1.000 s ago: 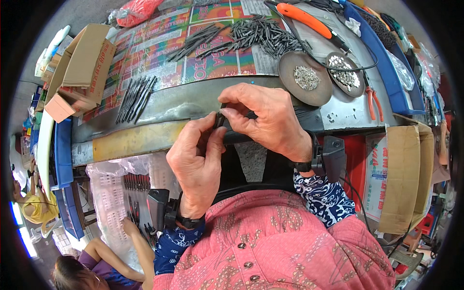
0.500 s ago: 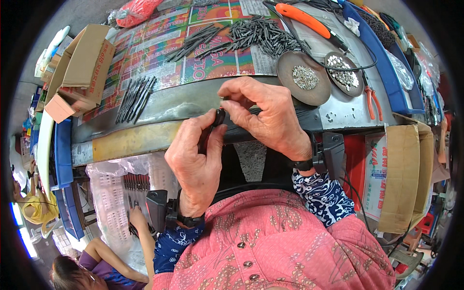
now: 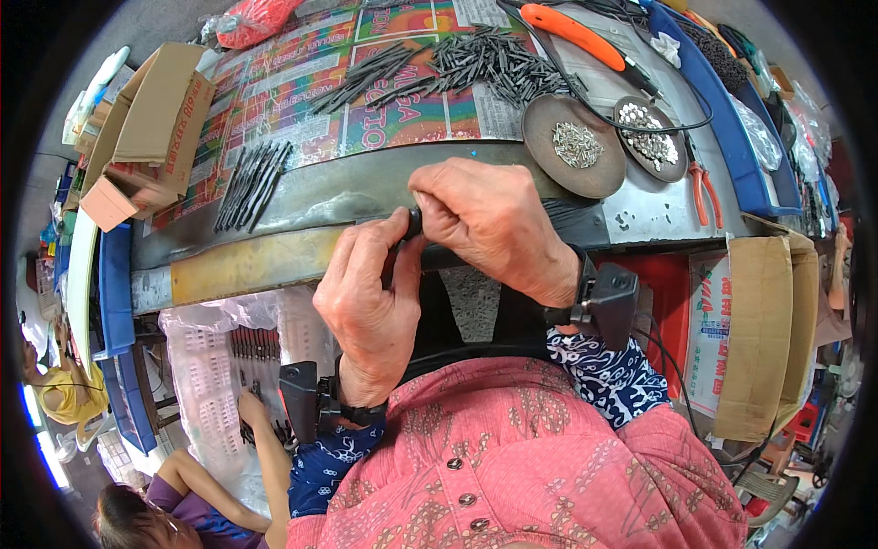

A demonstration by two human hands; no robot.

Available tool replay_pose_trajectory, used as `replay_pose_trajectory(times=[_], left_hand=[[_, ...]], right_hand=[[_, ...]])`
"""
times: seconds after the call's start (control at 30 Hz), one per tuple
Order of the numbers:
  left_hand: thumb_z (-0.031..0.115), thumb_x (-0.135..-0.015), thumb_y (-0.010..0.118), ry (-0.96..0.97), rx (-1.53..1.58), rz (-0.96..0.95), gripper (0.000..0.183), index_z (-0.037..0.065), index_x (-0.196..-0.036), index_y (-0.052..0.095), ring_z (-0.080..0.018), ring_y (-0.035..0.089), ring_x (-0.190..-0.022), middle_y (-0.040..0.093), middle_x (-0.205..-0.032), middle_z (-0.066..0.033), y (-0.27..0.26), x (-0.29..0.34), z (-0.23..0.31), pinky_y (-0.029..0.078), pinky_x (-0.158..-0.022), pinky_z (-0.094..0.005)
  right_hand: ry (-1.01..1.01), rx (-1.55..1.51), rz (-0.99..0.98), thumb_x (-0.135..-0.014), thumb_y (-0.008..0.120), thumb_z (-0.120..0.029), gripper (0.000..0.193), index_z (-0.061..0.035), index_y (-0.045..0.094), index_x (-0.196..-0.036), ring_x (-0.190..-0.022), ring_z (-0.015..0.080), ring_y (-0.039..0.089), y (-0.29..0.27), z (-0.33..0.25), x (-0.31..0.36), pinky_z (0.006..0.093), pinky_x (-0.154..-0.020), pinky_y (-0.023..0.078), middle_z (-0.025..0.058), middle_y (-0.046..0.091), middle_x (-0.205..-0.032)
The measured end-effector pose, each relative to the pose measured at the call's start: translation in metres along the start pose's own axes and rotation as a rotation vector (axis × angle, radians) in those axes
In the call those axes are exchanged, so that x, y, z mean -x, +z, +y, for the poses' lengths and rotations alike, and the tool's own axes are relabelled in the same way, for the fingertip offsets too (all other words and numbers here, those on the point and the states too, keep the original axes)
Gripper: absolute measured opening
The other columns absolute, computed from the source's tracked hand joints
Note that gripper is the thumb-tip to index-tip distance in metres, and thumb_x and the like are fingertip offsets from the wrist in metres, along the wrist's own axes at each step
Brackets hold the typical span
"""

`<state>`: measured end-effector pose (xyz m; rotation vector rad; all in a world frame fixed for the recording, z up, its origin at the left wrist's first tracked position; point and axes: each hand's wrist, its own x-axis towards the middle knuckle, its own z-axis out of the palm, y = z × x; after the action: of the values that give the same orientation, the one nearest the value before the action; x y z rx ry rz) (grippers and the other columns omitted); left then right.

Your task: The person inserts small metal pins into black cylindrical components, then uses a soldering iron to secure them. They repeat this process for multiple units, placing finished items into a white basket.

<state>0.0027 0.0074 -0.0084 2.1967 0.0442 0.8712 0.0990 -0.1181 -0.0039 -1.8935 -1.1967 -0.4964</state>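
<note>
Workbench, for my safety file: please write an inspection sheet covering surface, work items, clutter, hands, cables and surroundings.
Surface: workbench, bare metal at the front; printed sheet behind.
Work items: black piece, in hand; black strips side by side; pile of black pieces; larger dish of silvery pins; smaller dish of silvery bits.
Clutter: orange-handled tool; red-handled pliers, right.
Hands: left hand grips the black piece; right hand at its end, contact unclear.
Cables: black cable, looping across the smaller dish.
Surroundings: left cardboard box; right cardboard box; co-worker's hand, lower left.
</note>
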Motion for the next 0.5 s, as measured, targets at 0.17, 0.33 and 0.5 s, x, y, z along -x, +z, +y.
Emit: replay_pose_trajectory(times=[0.17,0.33,0.5], left_hand=[[-0.008,-0.071,0.07,-0.023,0.023,-0.004,0.025,0.001,-0.094,0.064,-0.0277,0.064,-0.076,0.064,-0.085,-0.0121,-0.0009,-0.0016,-0.0006,0.052,-0.066,-0.033],[-0.008,-0.07,0.07,0.002,-0.004,-0.005,0.026,0.001,-0.093,0.064,-0.0281,0.064,-0.077,0.064,-0.085,-0.0119,-0.0012,-0.0014,-0.0002,0.052,-0.066,-0.0339],[-0.008,-0.07,0.07,0.037,-0.024,0.009,0.026,0.002,-0.093,0.064,-0.0283,0.064,-0.077,0.064,-0.085,-0.0121,0.0001,-0.0009,0.0003,0.052,-0.066,-0.0343]], right_hand=[[0.178,-0.272,0.033,-0.084,0.065,-0.012,0.016,0.0007,0.061,-0.093,-0.068,0.0287,0.061,-0.0031,-0.003,0.0,0.0331,-0.059,0.048,0.0144,0.062,-0.077],[0.203,-0.304,0.004,-0.084,0.064,-0.01,0.015,0.0009,0.06,-0.093,-0.067,0.0271,0.06,-0.0031,-0.0053,0.0015,0.0328,-0.059,0.048,0.0142,0.061,-0.077],[0.095,-0.219,0.012,-0.085,0.062,-0.004,0.013,0.002,0.062,-0.096,-0.067,0.0124,0.061,-0.0024,-0.0004,0.0003,0.0257,-0.059,0.049,0.0096,0.064,-0.08]])
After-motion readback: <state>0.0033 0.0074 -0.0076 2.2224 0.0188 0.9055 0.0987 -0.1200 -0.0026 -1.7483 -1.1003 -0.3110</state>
